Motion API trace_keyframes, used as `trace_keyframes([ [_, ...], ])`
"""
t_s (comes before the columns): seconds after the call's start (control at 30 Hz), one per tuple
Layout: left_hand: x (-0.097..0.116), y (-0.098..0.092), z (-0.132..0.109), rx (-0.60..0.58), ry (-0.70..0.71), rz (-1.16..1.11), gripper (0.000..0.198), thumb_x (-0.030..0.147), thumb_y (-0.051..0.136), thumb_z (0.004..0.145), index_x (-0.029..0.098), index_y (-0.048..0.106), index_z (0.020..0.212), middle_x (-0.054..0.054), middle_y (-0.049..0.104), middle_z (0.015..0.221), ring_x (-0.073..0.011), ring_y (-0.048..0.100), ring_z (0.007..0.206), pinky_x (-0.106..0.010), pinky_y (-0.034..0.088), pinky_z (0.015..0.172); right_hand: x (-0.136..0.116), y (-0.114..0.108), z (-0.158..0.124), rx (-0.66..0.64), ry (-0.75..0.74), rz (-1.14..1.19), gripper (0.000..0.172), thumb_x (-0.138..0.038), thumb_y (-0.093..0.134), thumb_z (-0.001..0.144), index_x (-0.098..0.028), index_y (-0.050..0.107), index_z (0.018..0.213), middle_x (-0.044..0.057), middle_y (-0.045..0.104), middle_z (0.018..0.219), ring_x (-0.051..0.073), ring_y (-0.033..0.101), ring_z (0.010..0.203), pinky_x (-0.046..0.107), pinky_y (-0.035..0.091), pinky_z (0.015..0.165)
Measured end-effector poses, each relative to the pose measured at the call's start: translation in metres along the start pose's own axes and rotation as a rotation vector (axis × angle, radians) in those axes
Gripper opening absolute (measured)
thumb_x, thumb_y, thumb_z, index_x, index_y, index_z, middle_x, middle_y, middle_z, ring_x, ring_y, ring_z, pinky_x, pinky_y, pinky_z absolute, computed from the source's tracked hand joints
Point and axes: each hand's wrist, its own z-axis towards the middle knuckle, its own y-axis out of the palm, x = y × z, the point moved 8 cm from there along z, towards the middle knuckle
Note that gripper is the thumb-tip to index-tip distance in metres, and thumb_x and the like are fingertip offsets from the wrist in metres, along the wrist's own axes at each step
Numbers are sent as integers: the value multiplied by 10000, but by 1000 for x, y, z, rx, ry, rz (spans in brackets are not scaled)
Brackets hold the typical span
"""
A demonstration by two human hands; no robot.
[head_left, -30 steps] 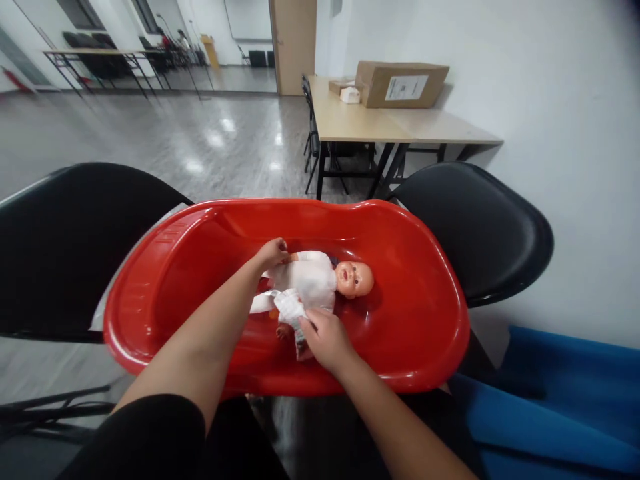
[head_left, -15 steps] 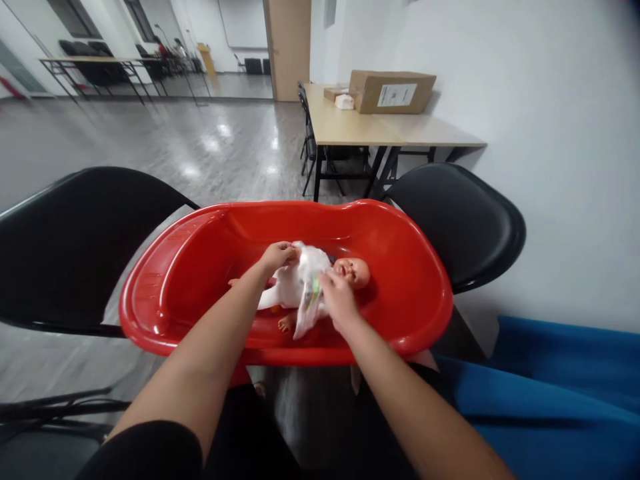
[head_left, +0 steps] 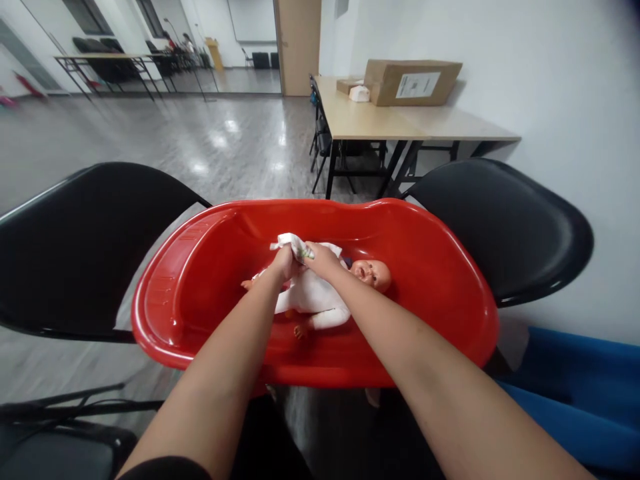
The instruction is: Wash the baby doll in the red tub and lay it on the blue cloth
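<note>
Pinching crumpled white cloth (head_left: 292, 241), left hand (head_left: 285, 263) and right hand (head_left: 324, 261) meet by the smooth-headed doll (head_left: 320, 296).

We look from head height, forward and down, through one wide head-worn view. Forearms (head_left: 227, 367) rise from near edge, left and right. Red baby bathtub (head_left: 440, 293) close, mid-view; wood-topped table (head_left: 360, 120) farther, right; wooden door (head_left: 301, 47) far off.
</note>
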Motion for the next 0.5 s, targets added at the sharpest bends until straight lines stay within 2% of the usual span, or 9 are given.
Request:
trace_keyframes([
  [0.13, -7, -6, 2, 11, -98, -175, 576, 572, 269, 953, 190, 555, 1275, -147, 674, 1139, -263, 659, 1003, -401, 538, 866, 7, 17, 8, 15, 53, -142, 381, -266, 593, 877, -160, 597, 1243, 113, 640, 1191, 251, 571, 1135, 341, 426, 973],
  [0.27, -7, -3, 1, 12, -131, -210, 609, 575, 274, 955, 155, 523, 1319, -170, 646, 1200, -250, 643, 1063, -353, 513, 918, 3, 26, 12, -22, 24, -153, 629, -189, 616, 858, -137, 431, 1457, 134, 498, 1429, 264, 462, 1312, 370, 381, 1073],
  [0.4, 0, 4, -2, -13, -80, -211, 665, 598, 206, 975, 112, 543, 1279, -198, 634, 1190, -259, 643, 1052, -362, 500, 943, 1, 17, 16, -1, 15, -191, 606, -134, 503, 924, -69, 355, 1508, 167, 419, 1493, 269, 437, 1345, 380, 364, 1104],
  [0.5, 6, 9, -4, -37, -17, -224, 651, 579, 186, 990, 116, 554, 1261, -186, 645, 1151, -254, 645, 1032, -363, 497, 951, -1, 7, 19, 11, 36, -195, 557, -121, 466, 940, -58, 392, 1488, 179, 427, 1484, 277, 443, 1346, 376, 373, 1100],
])
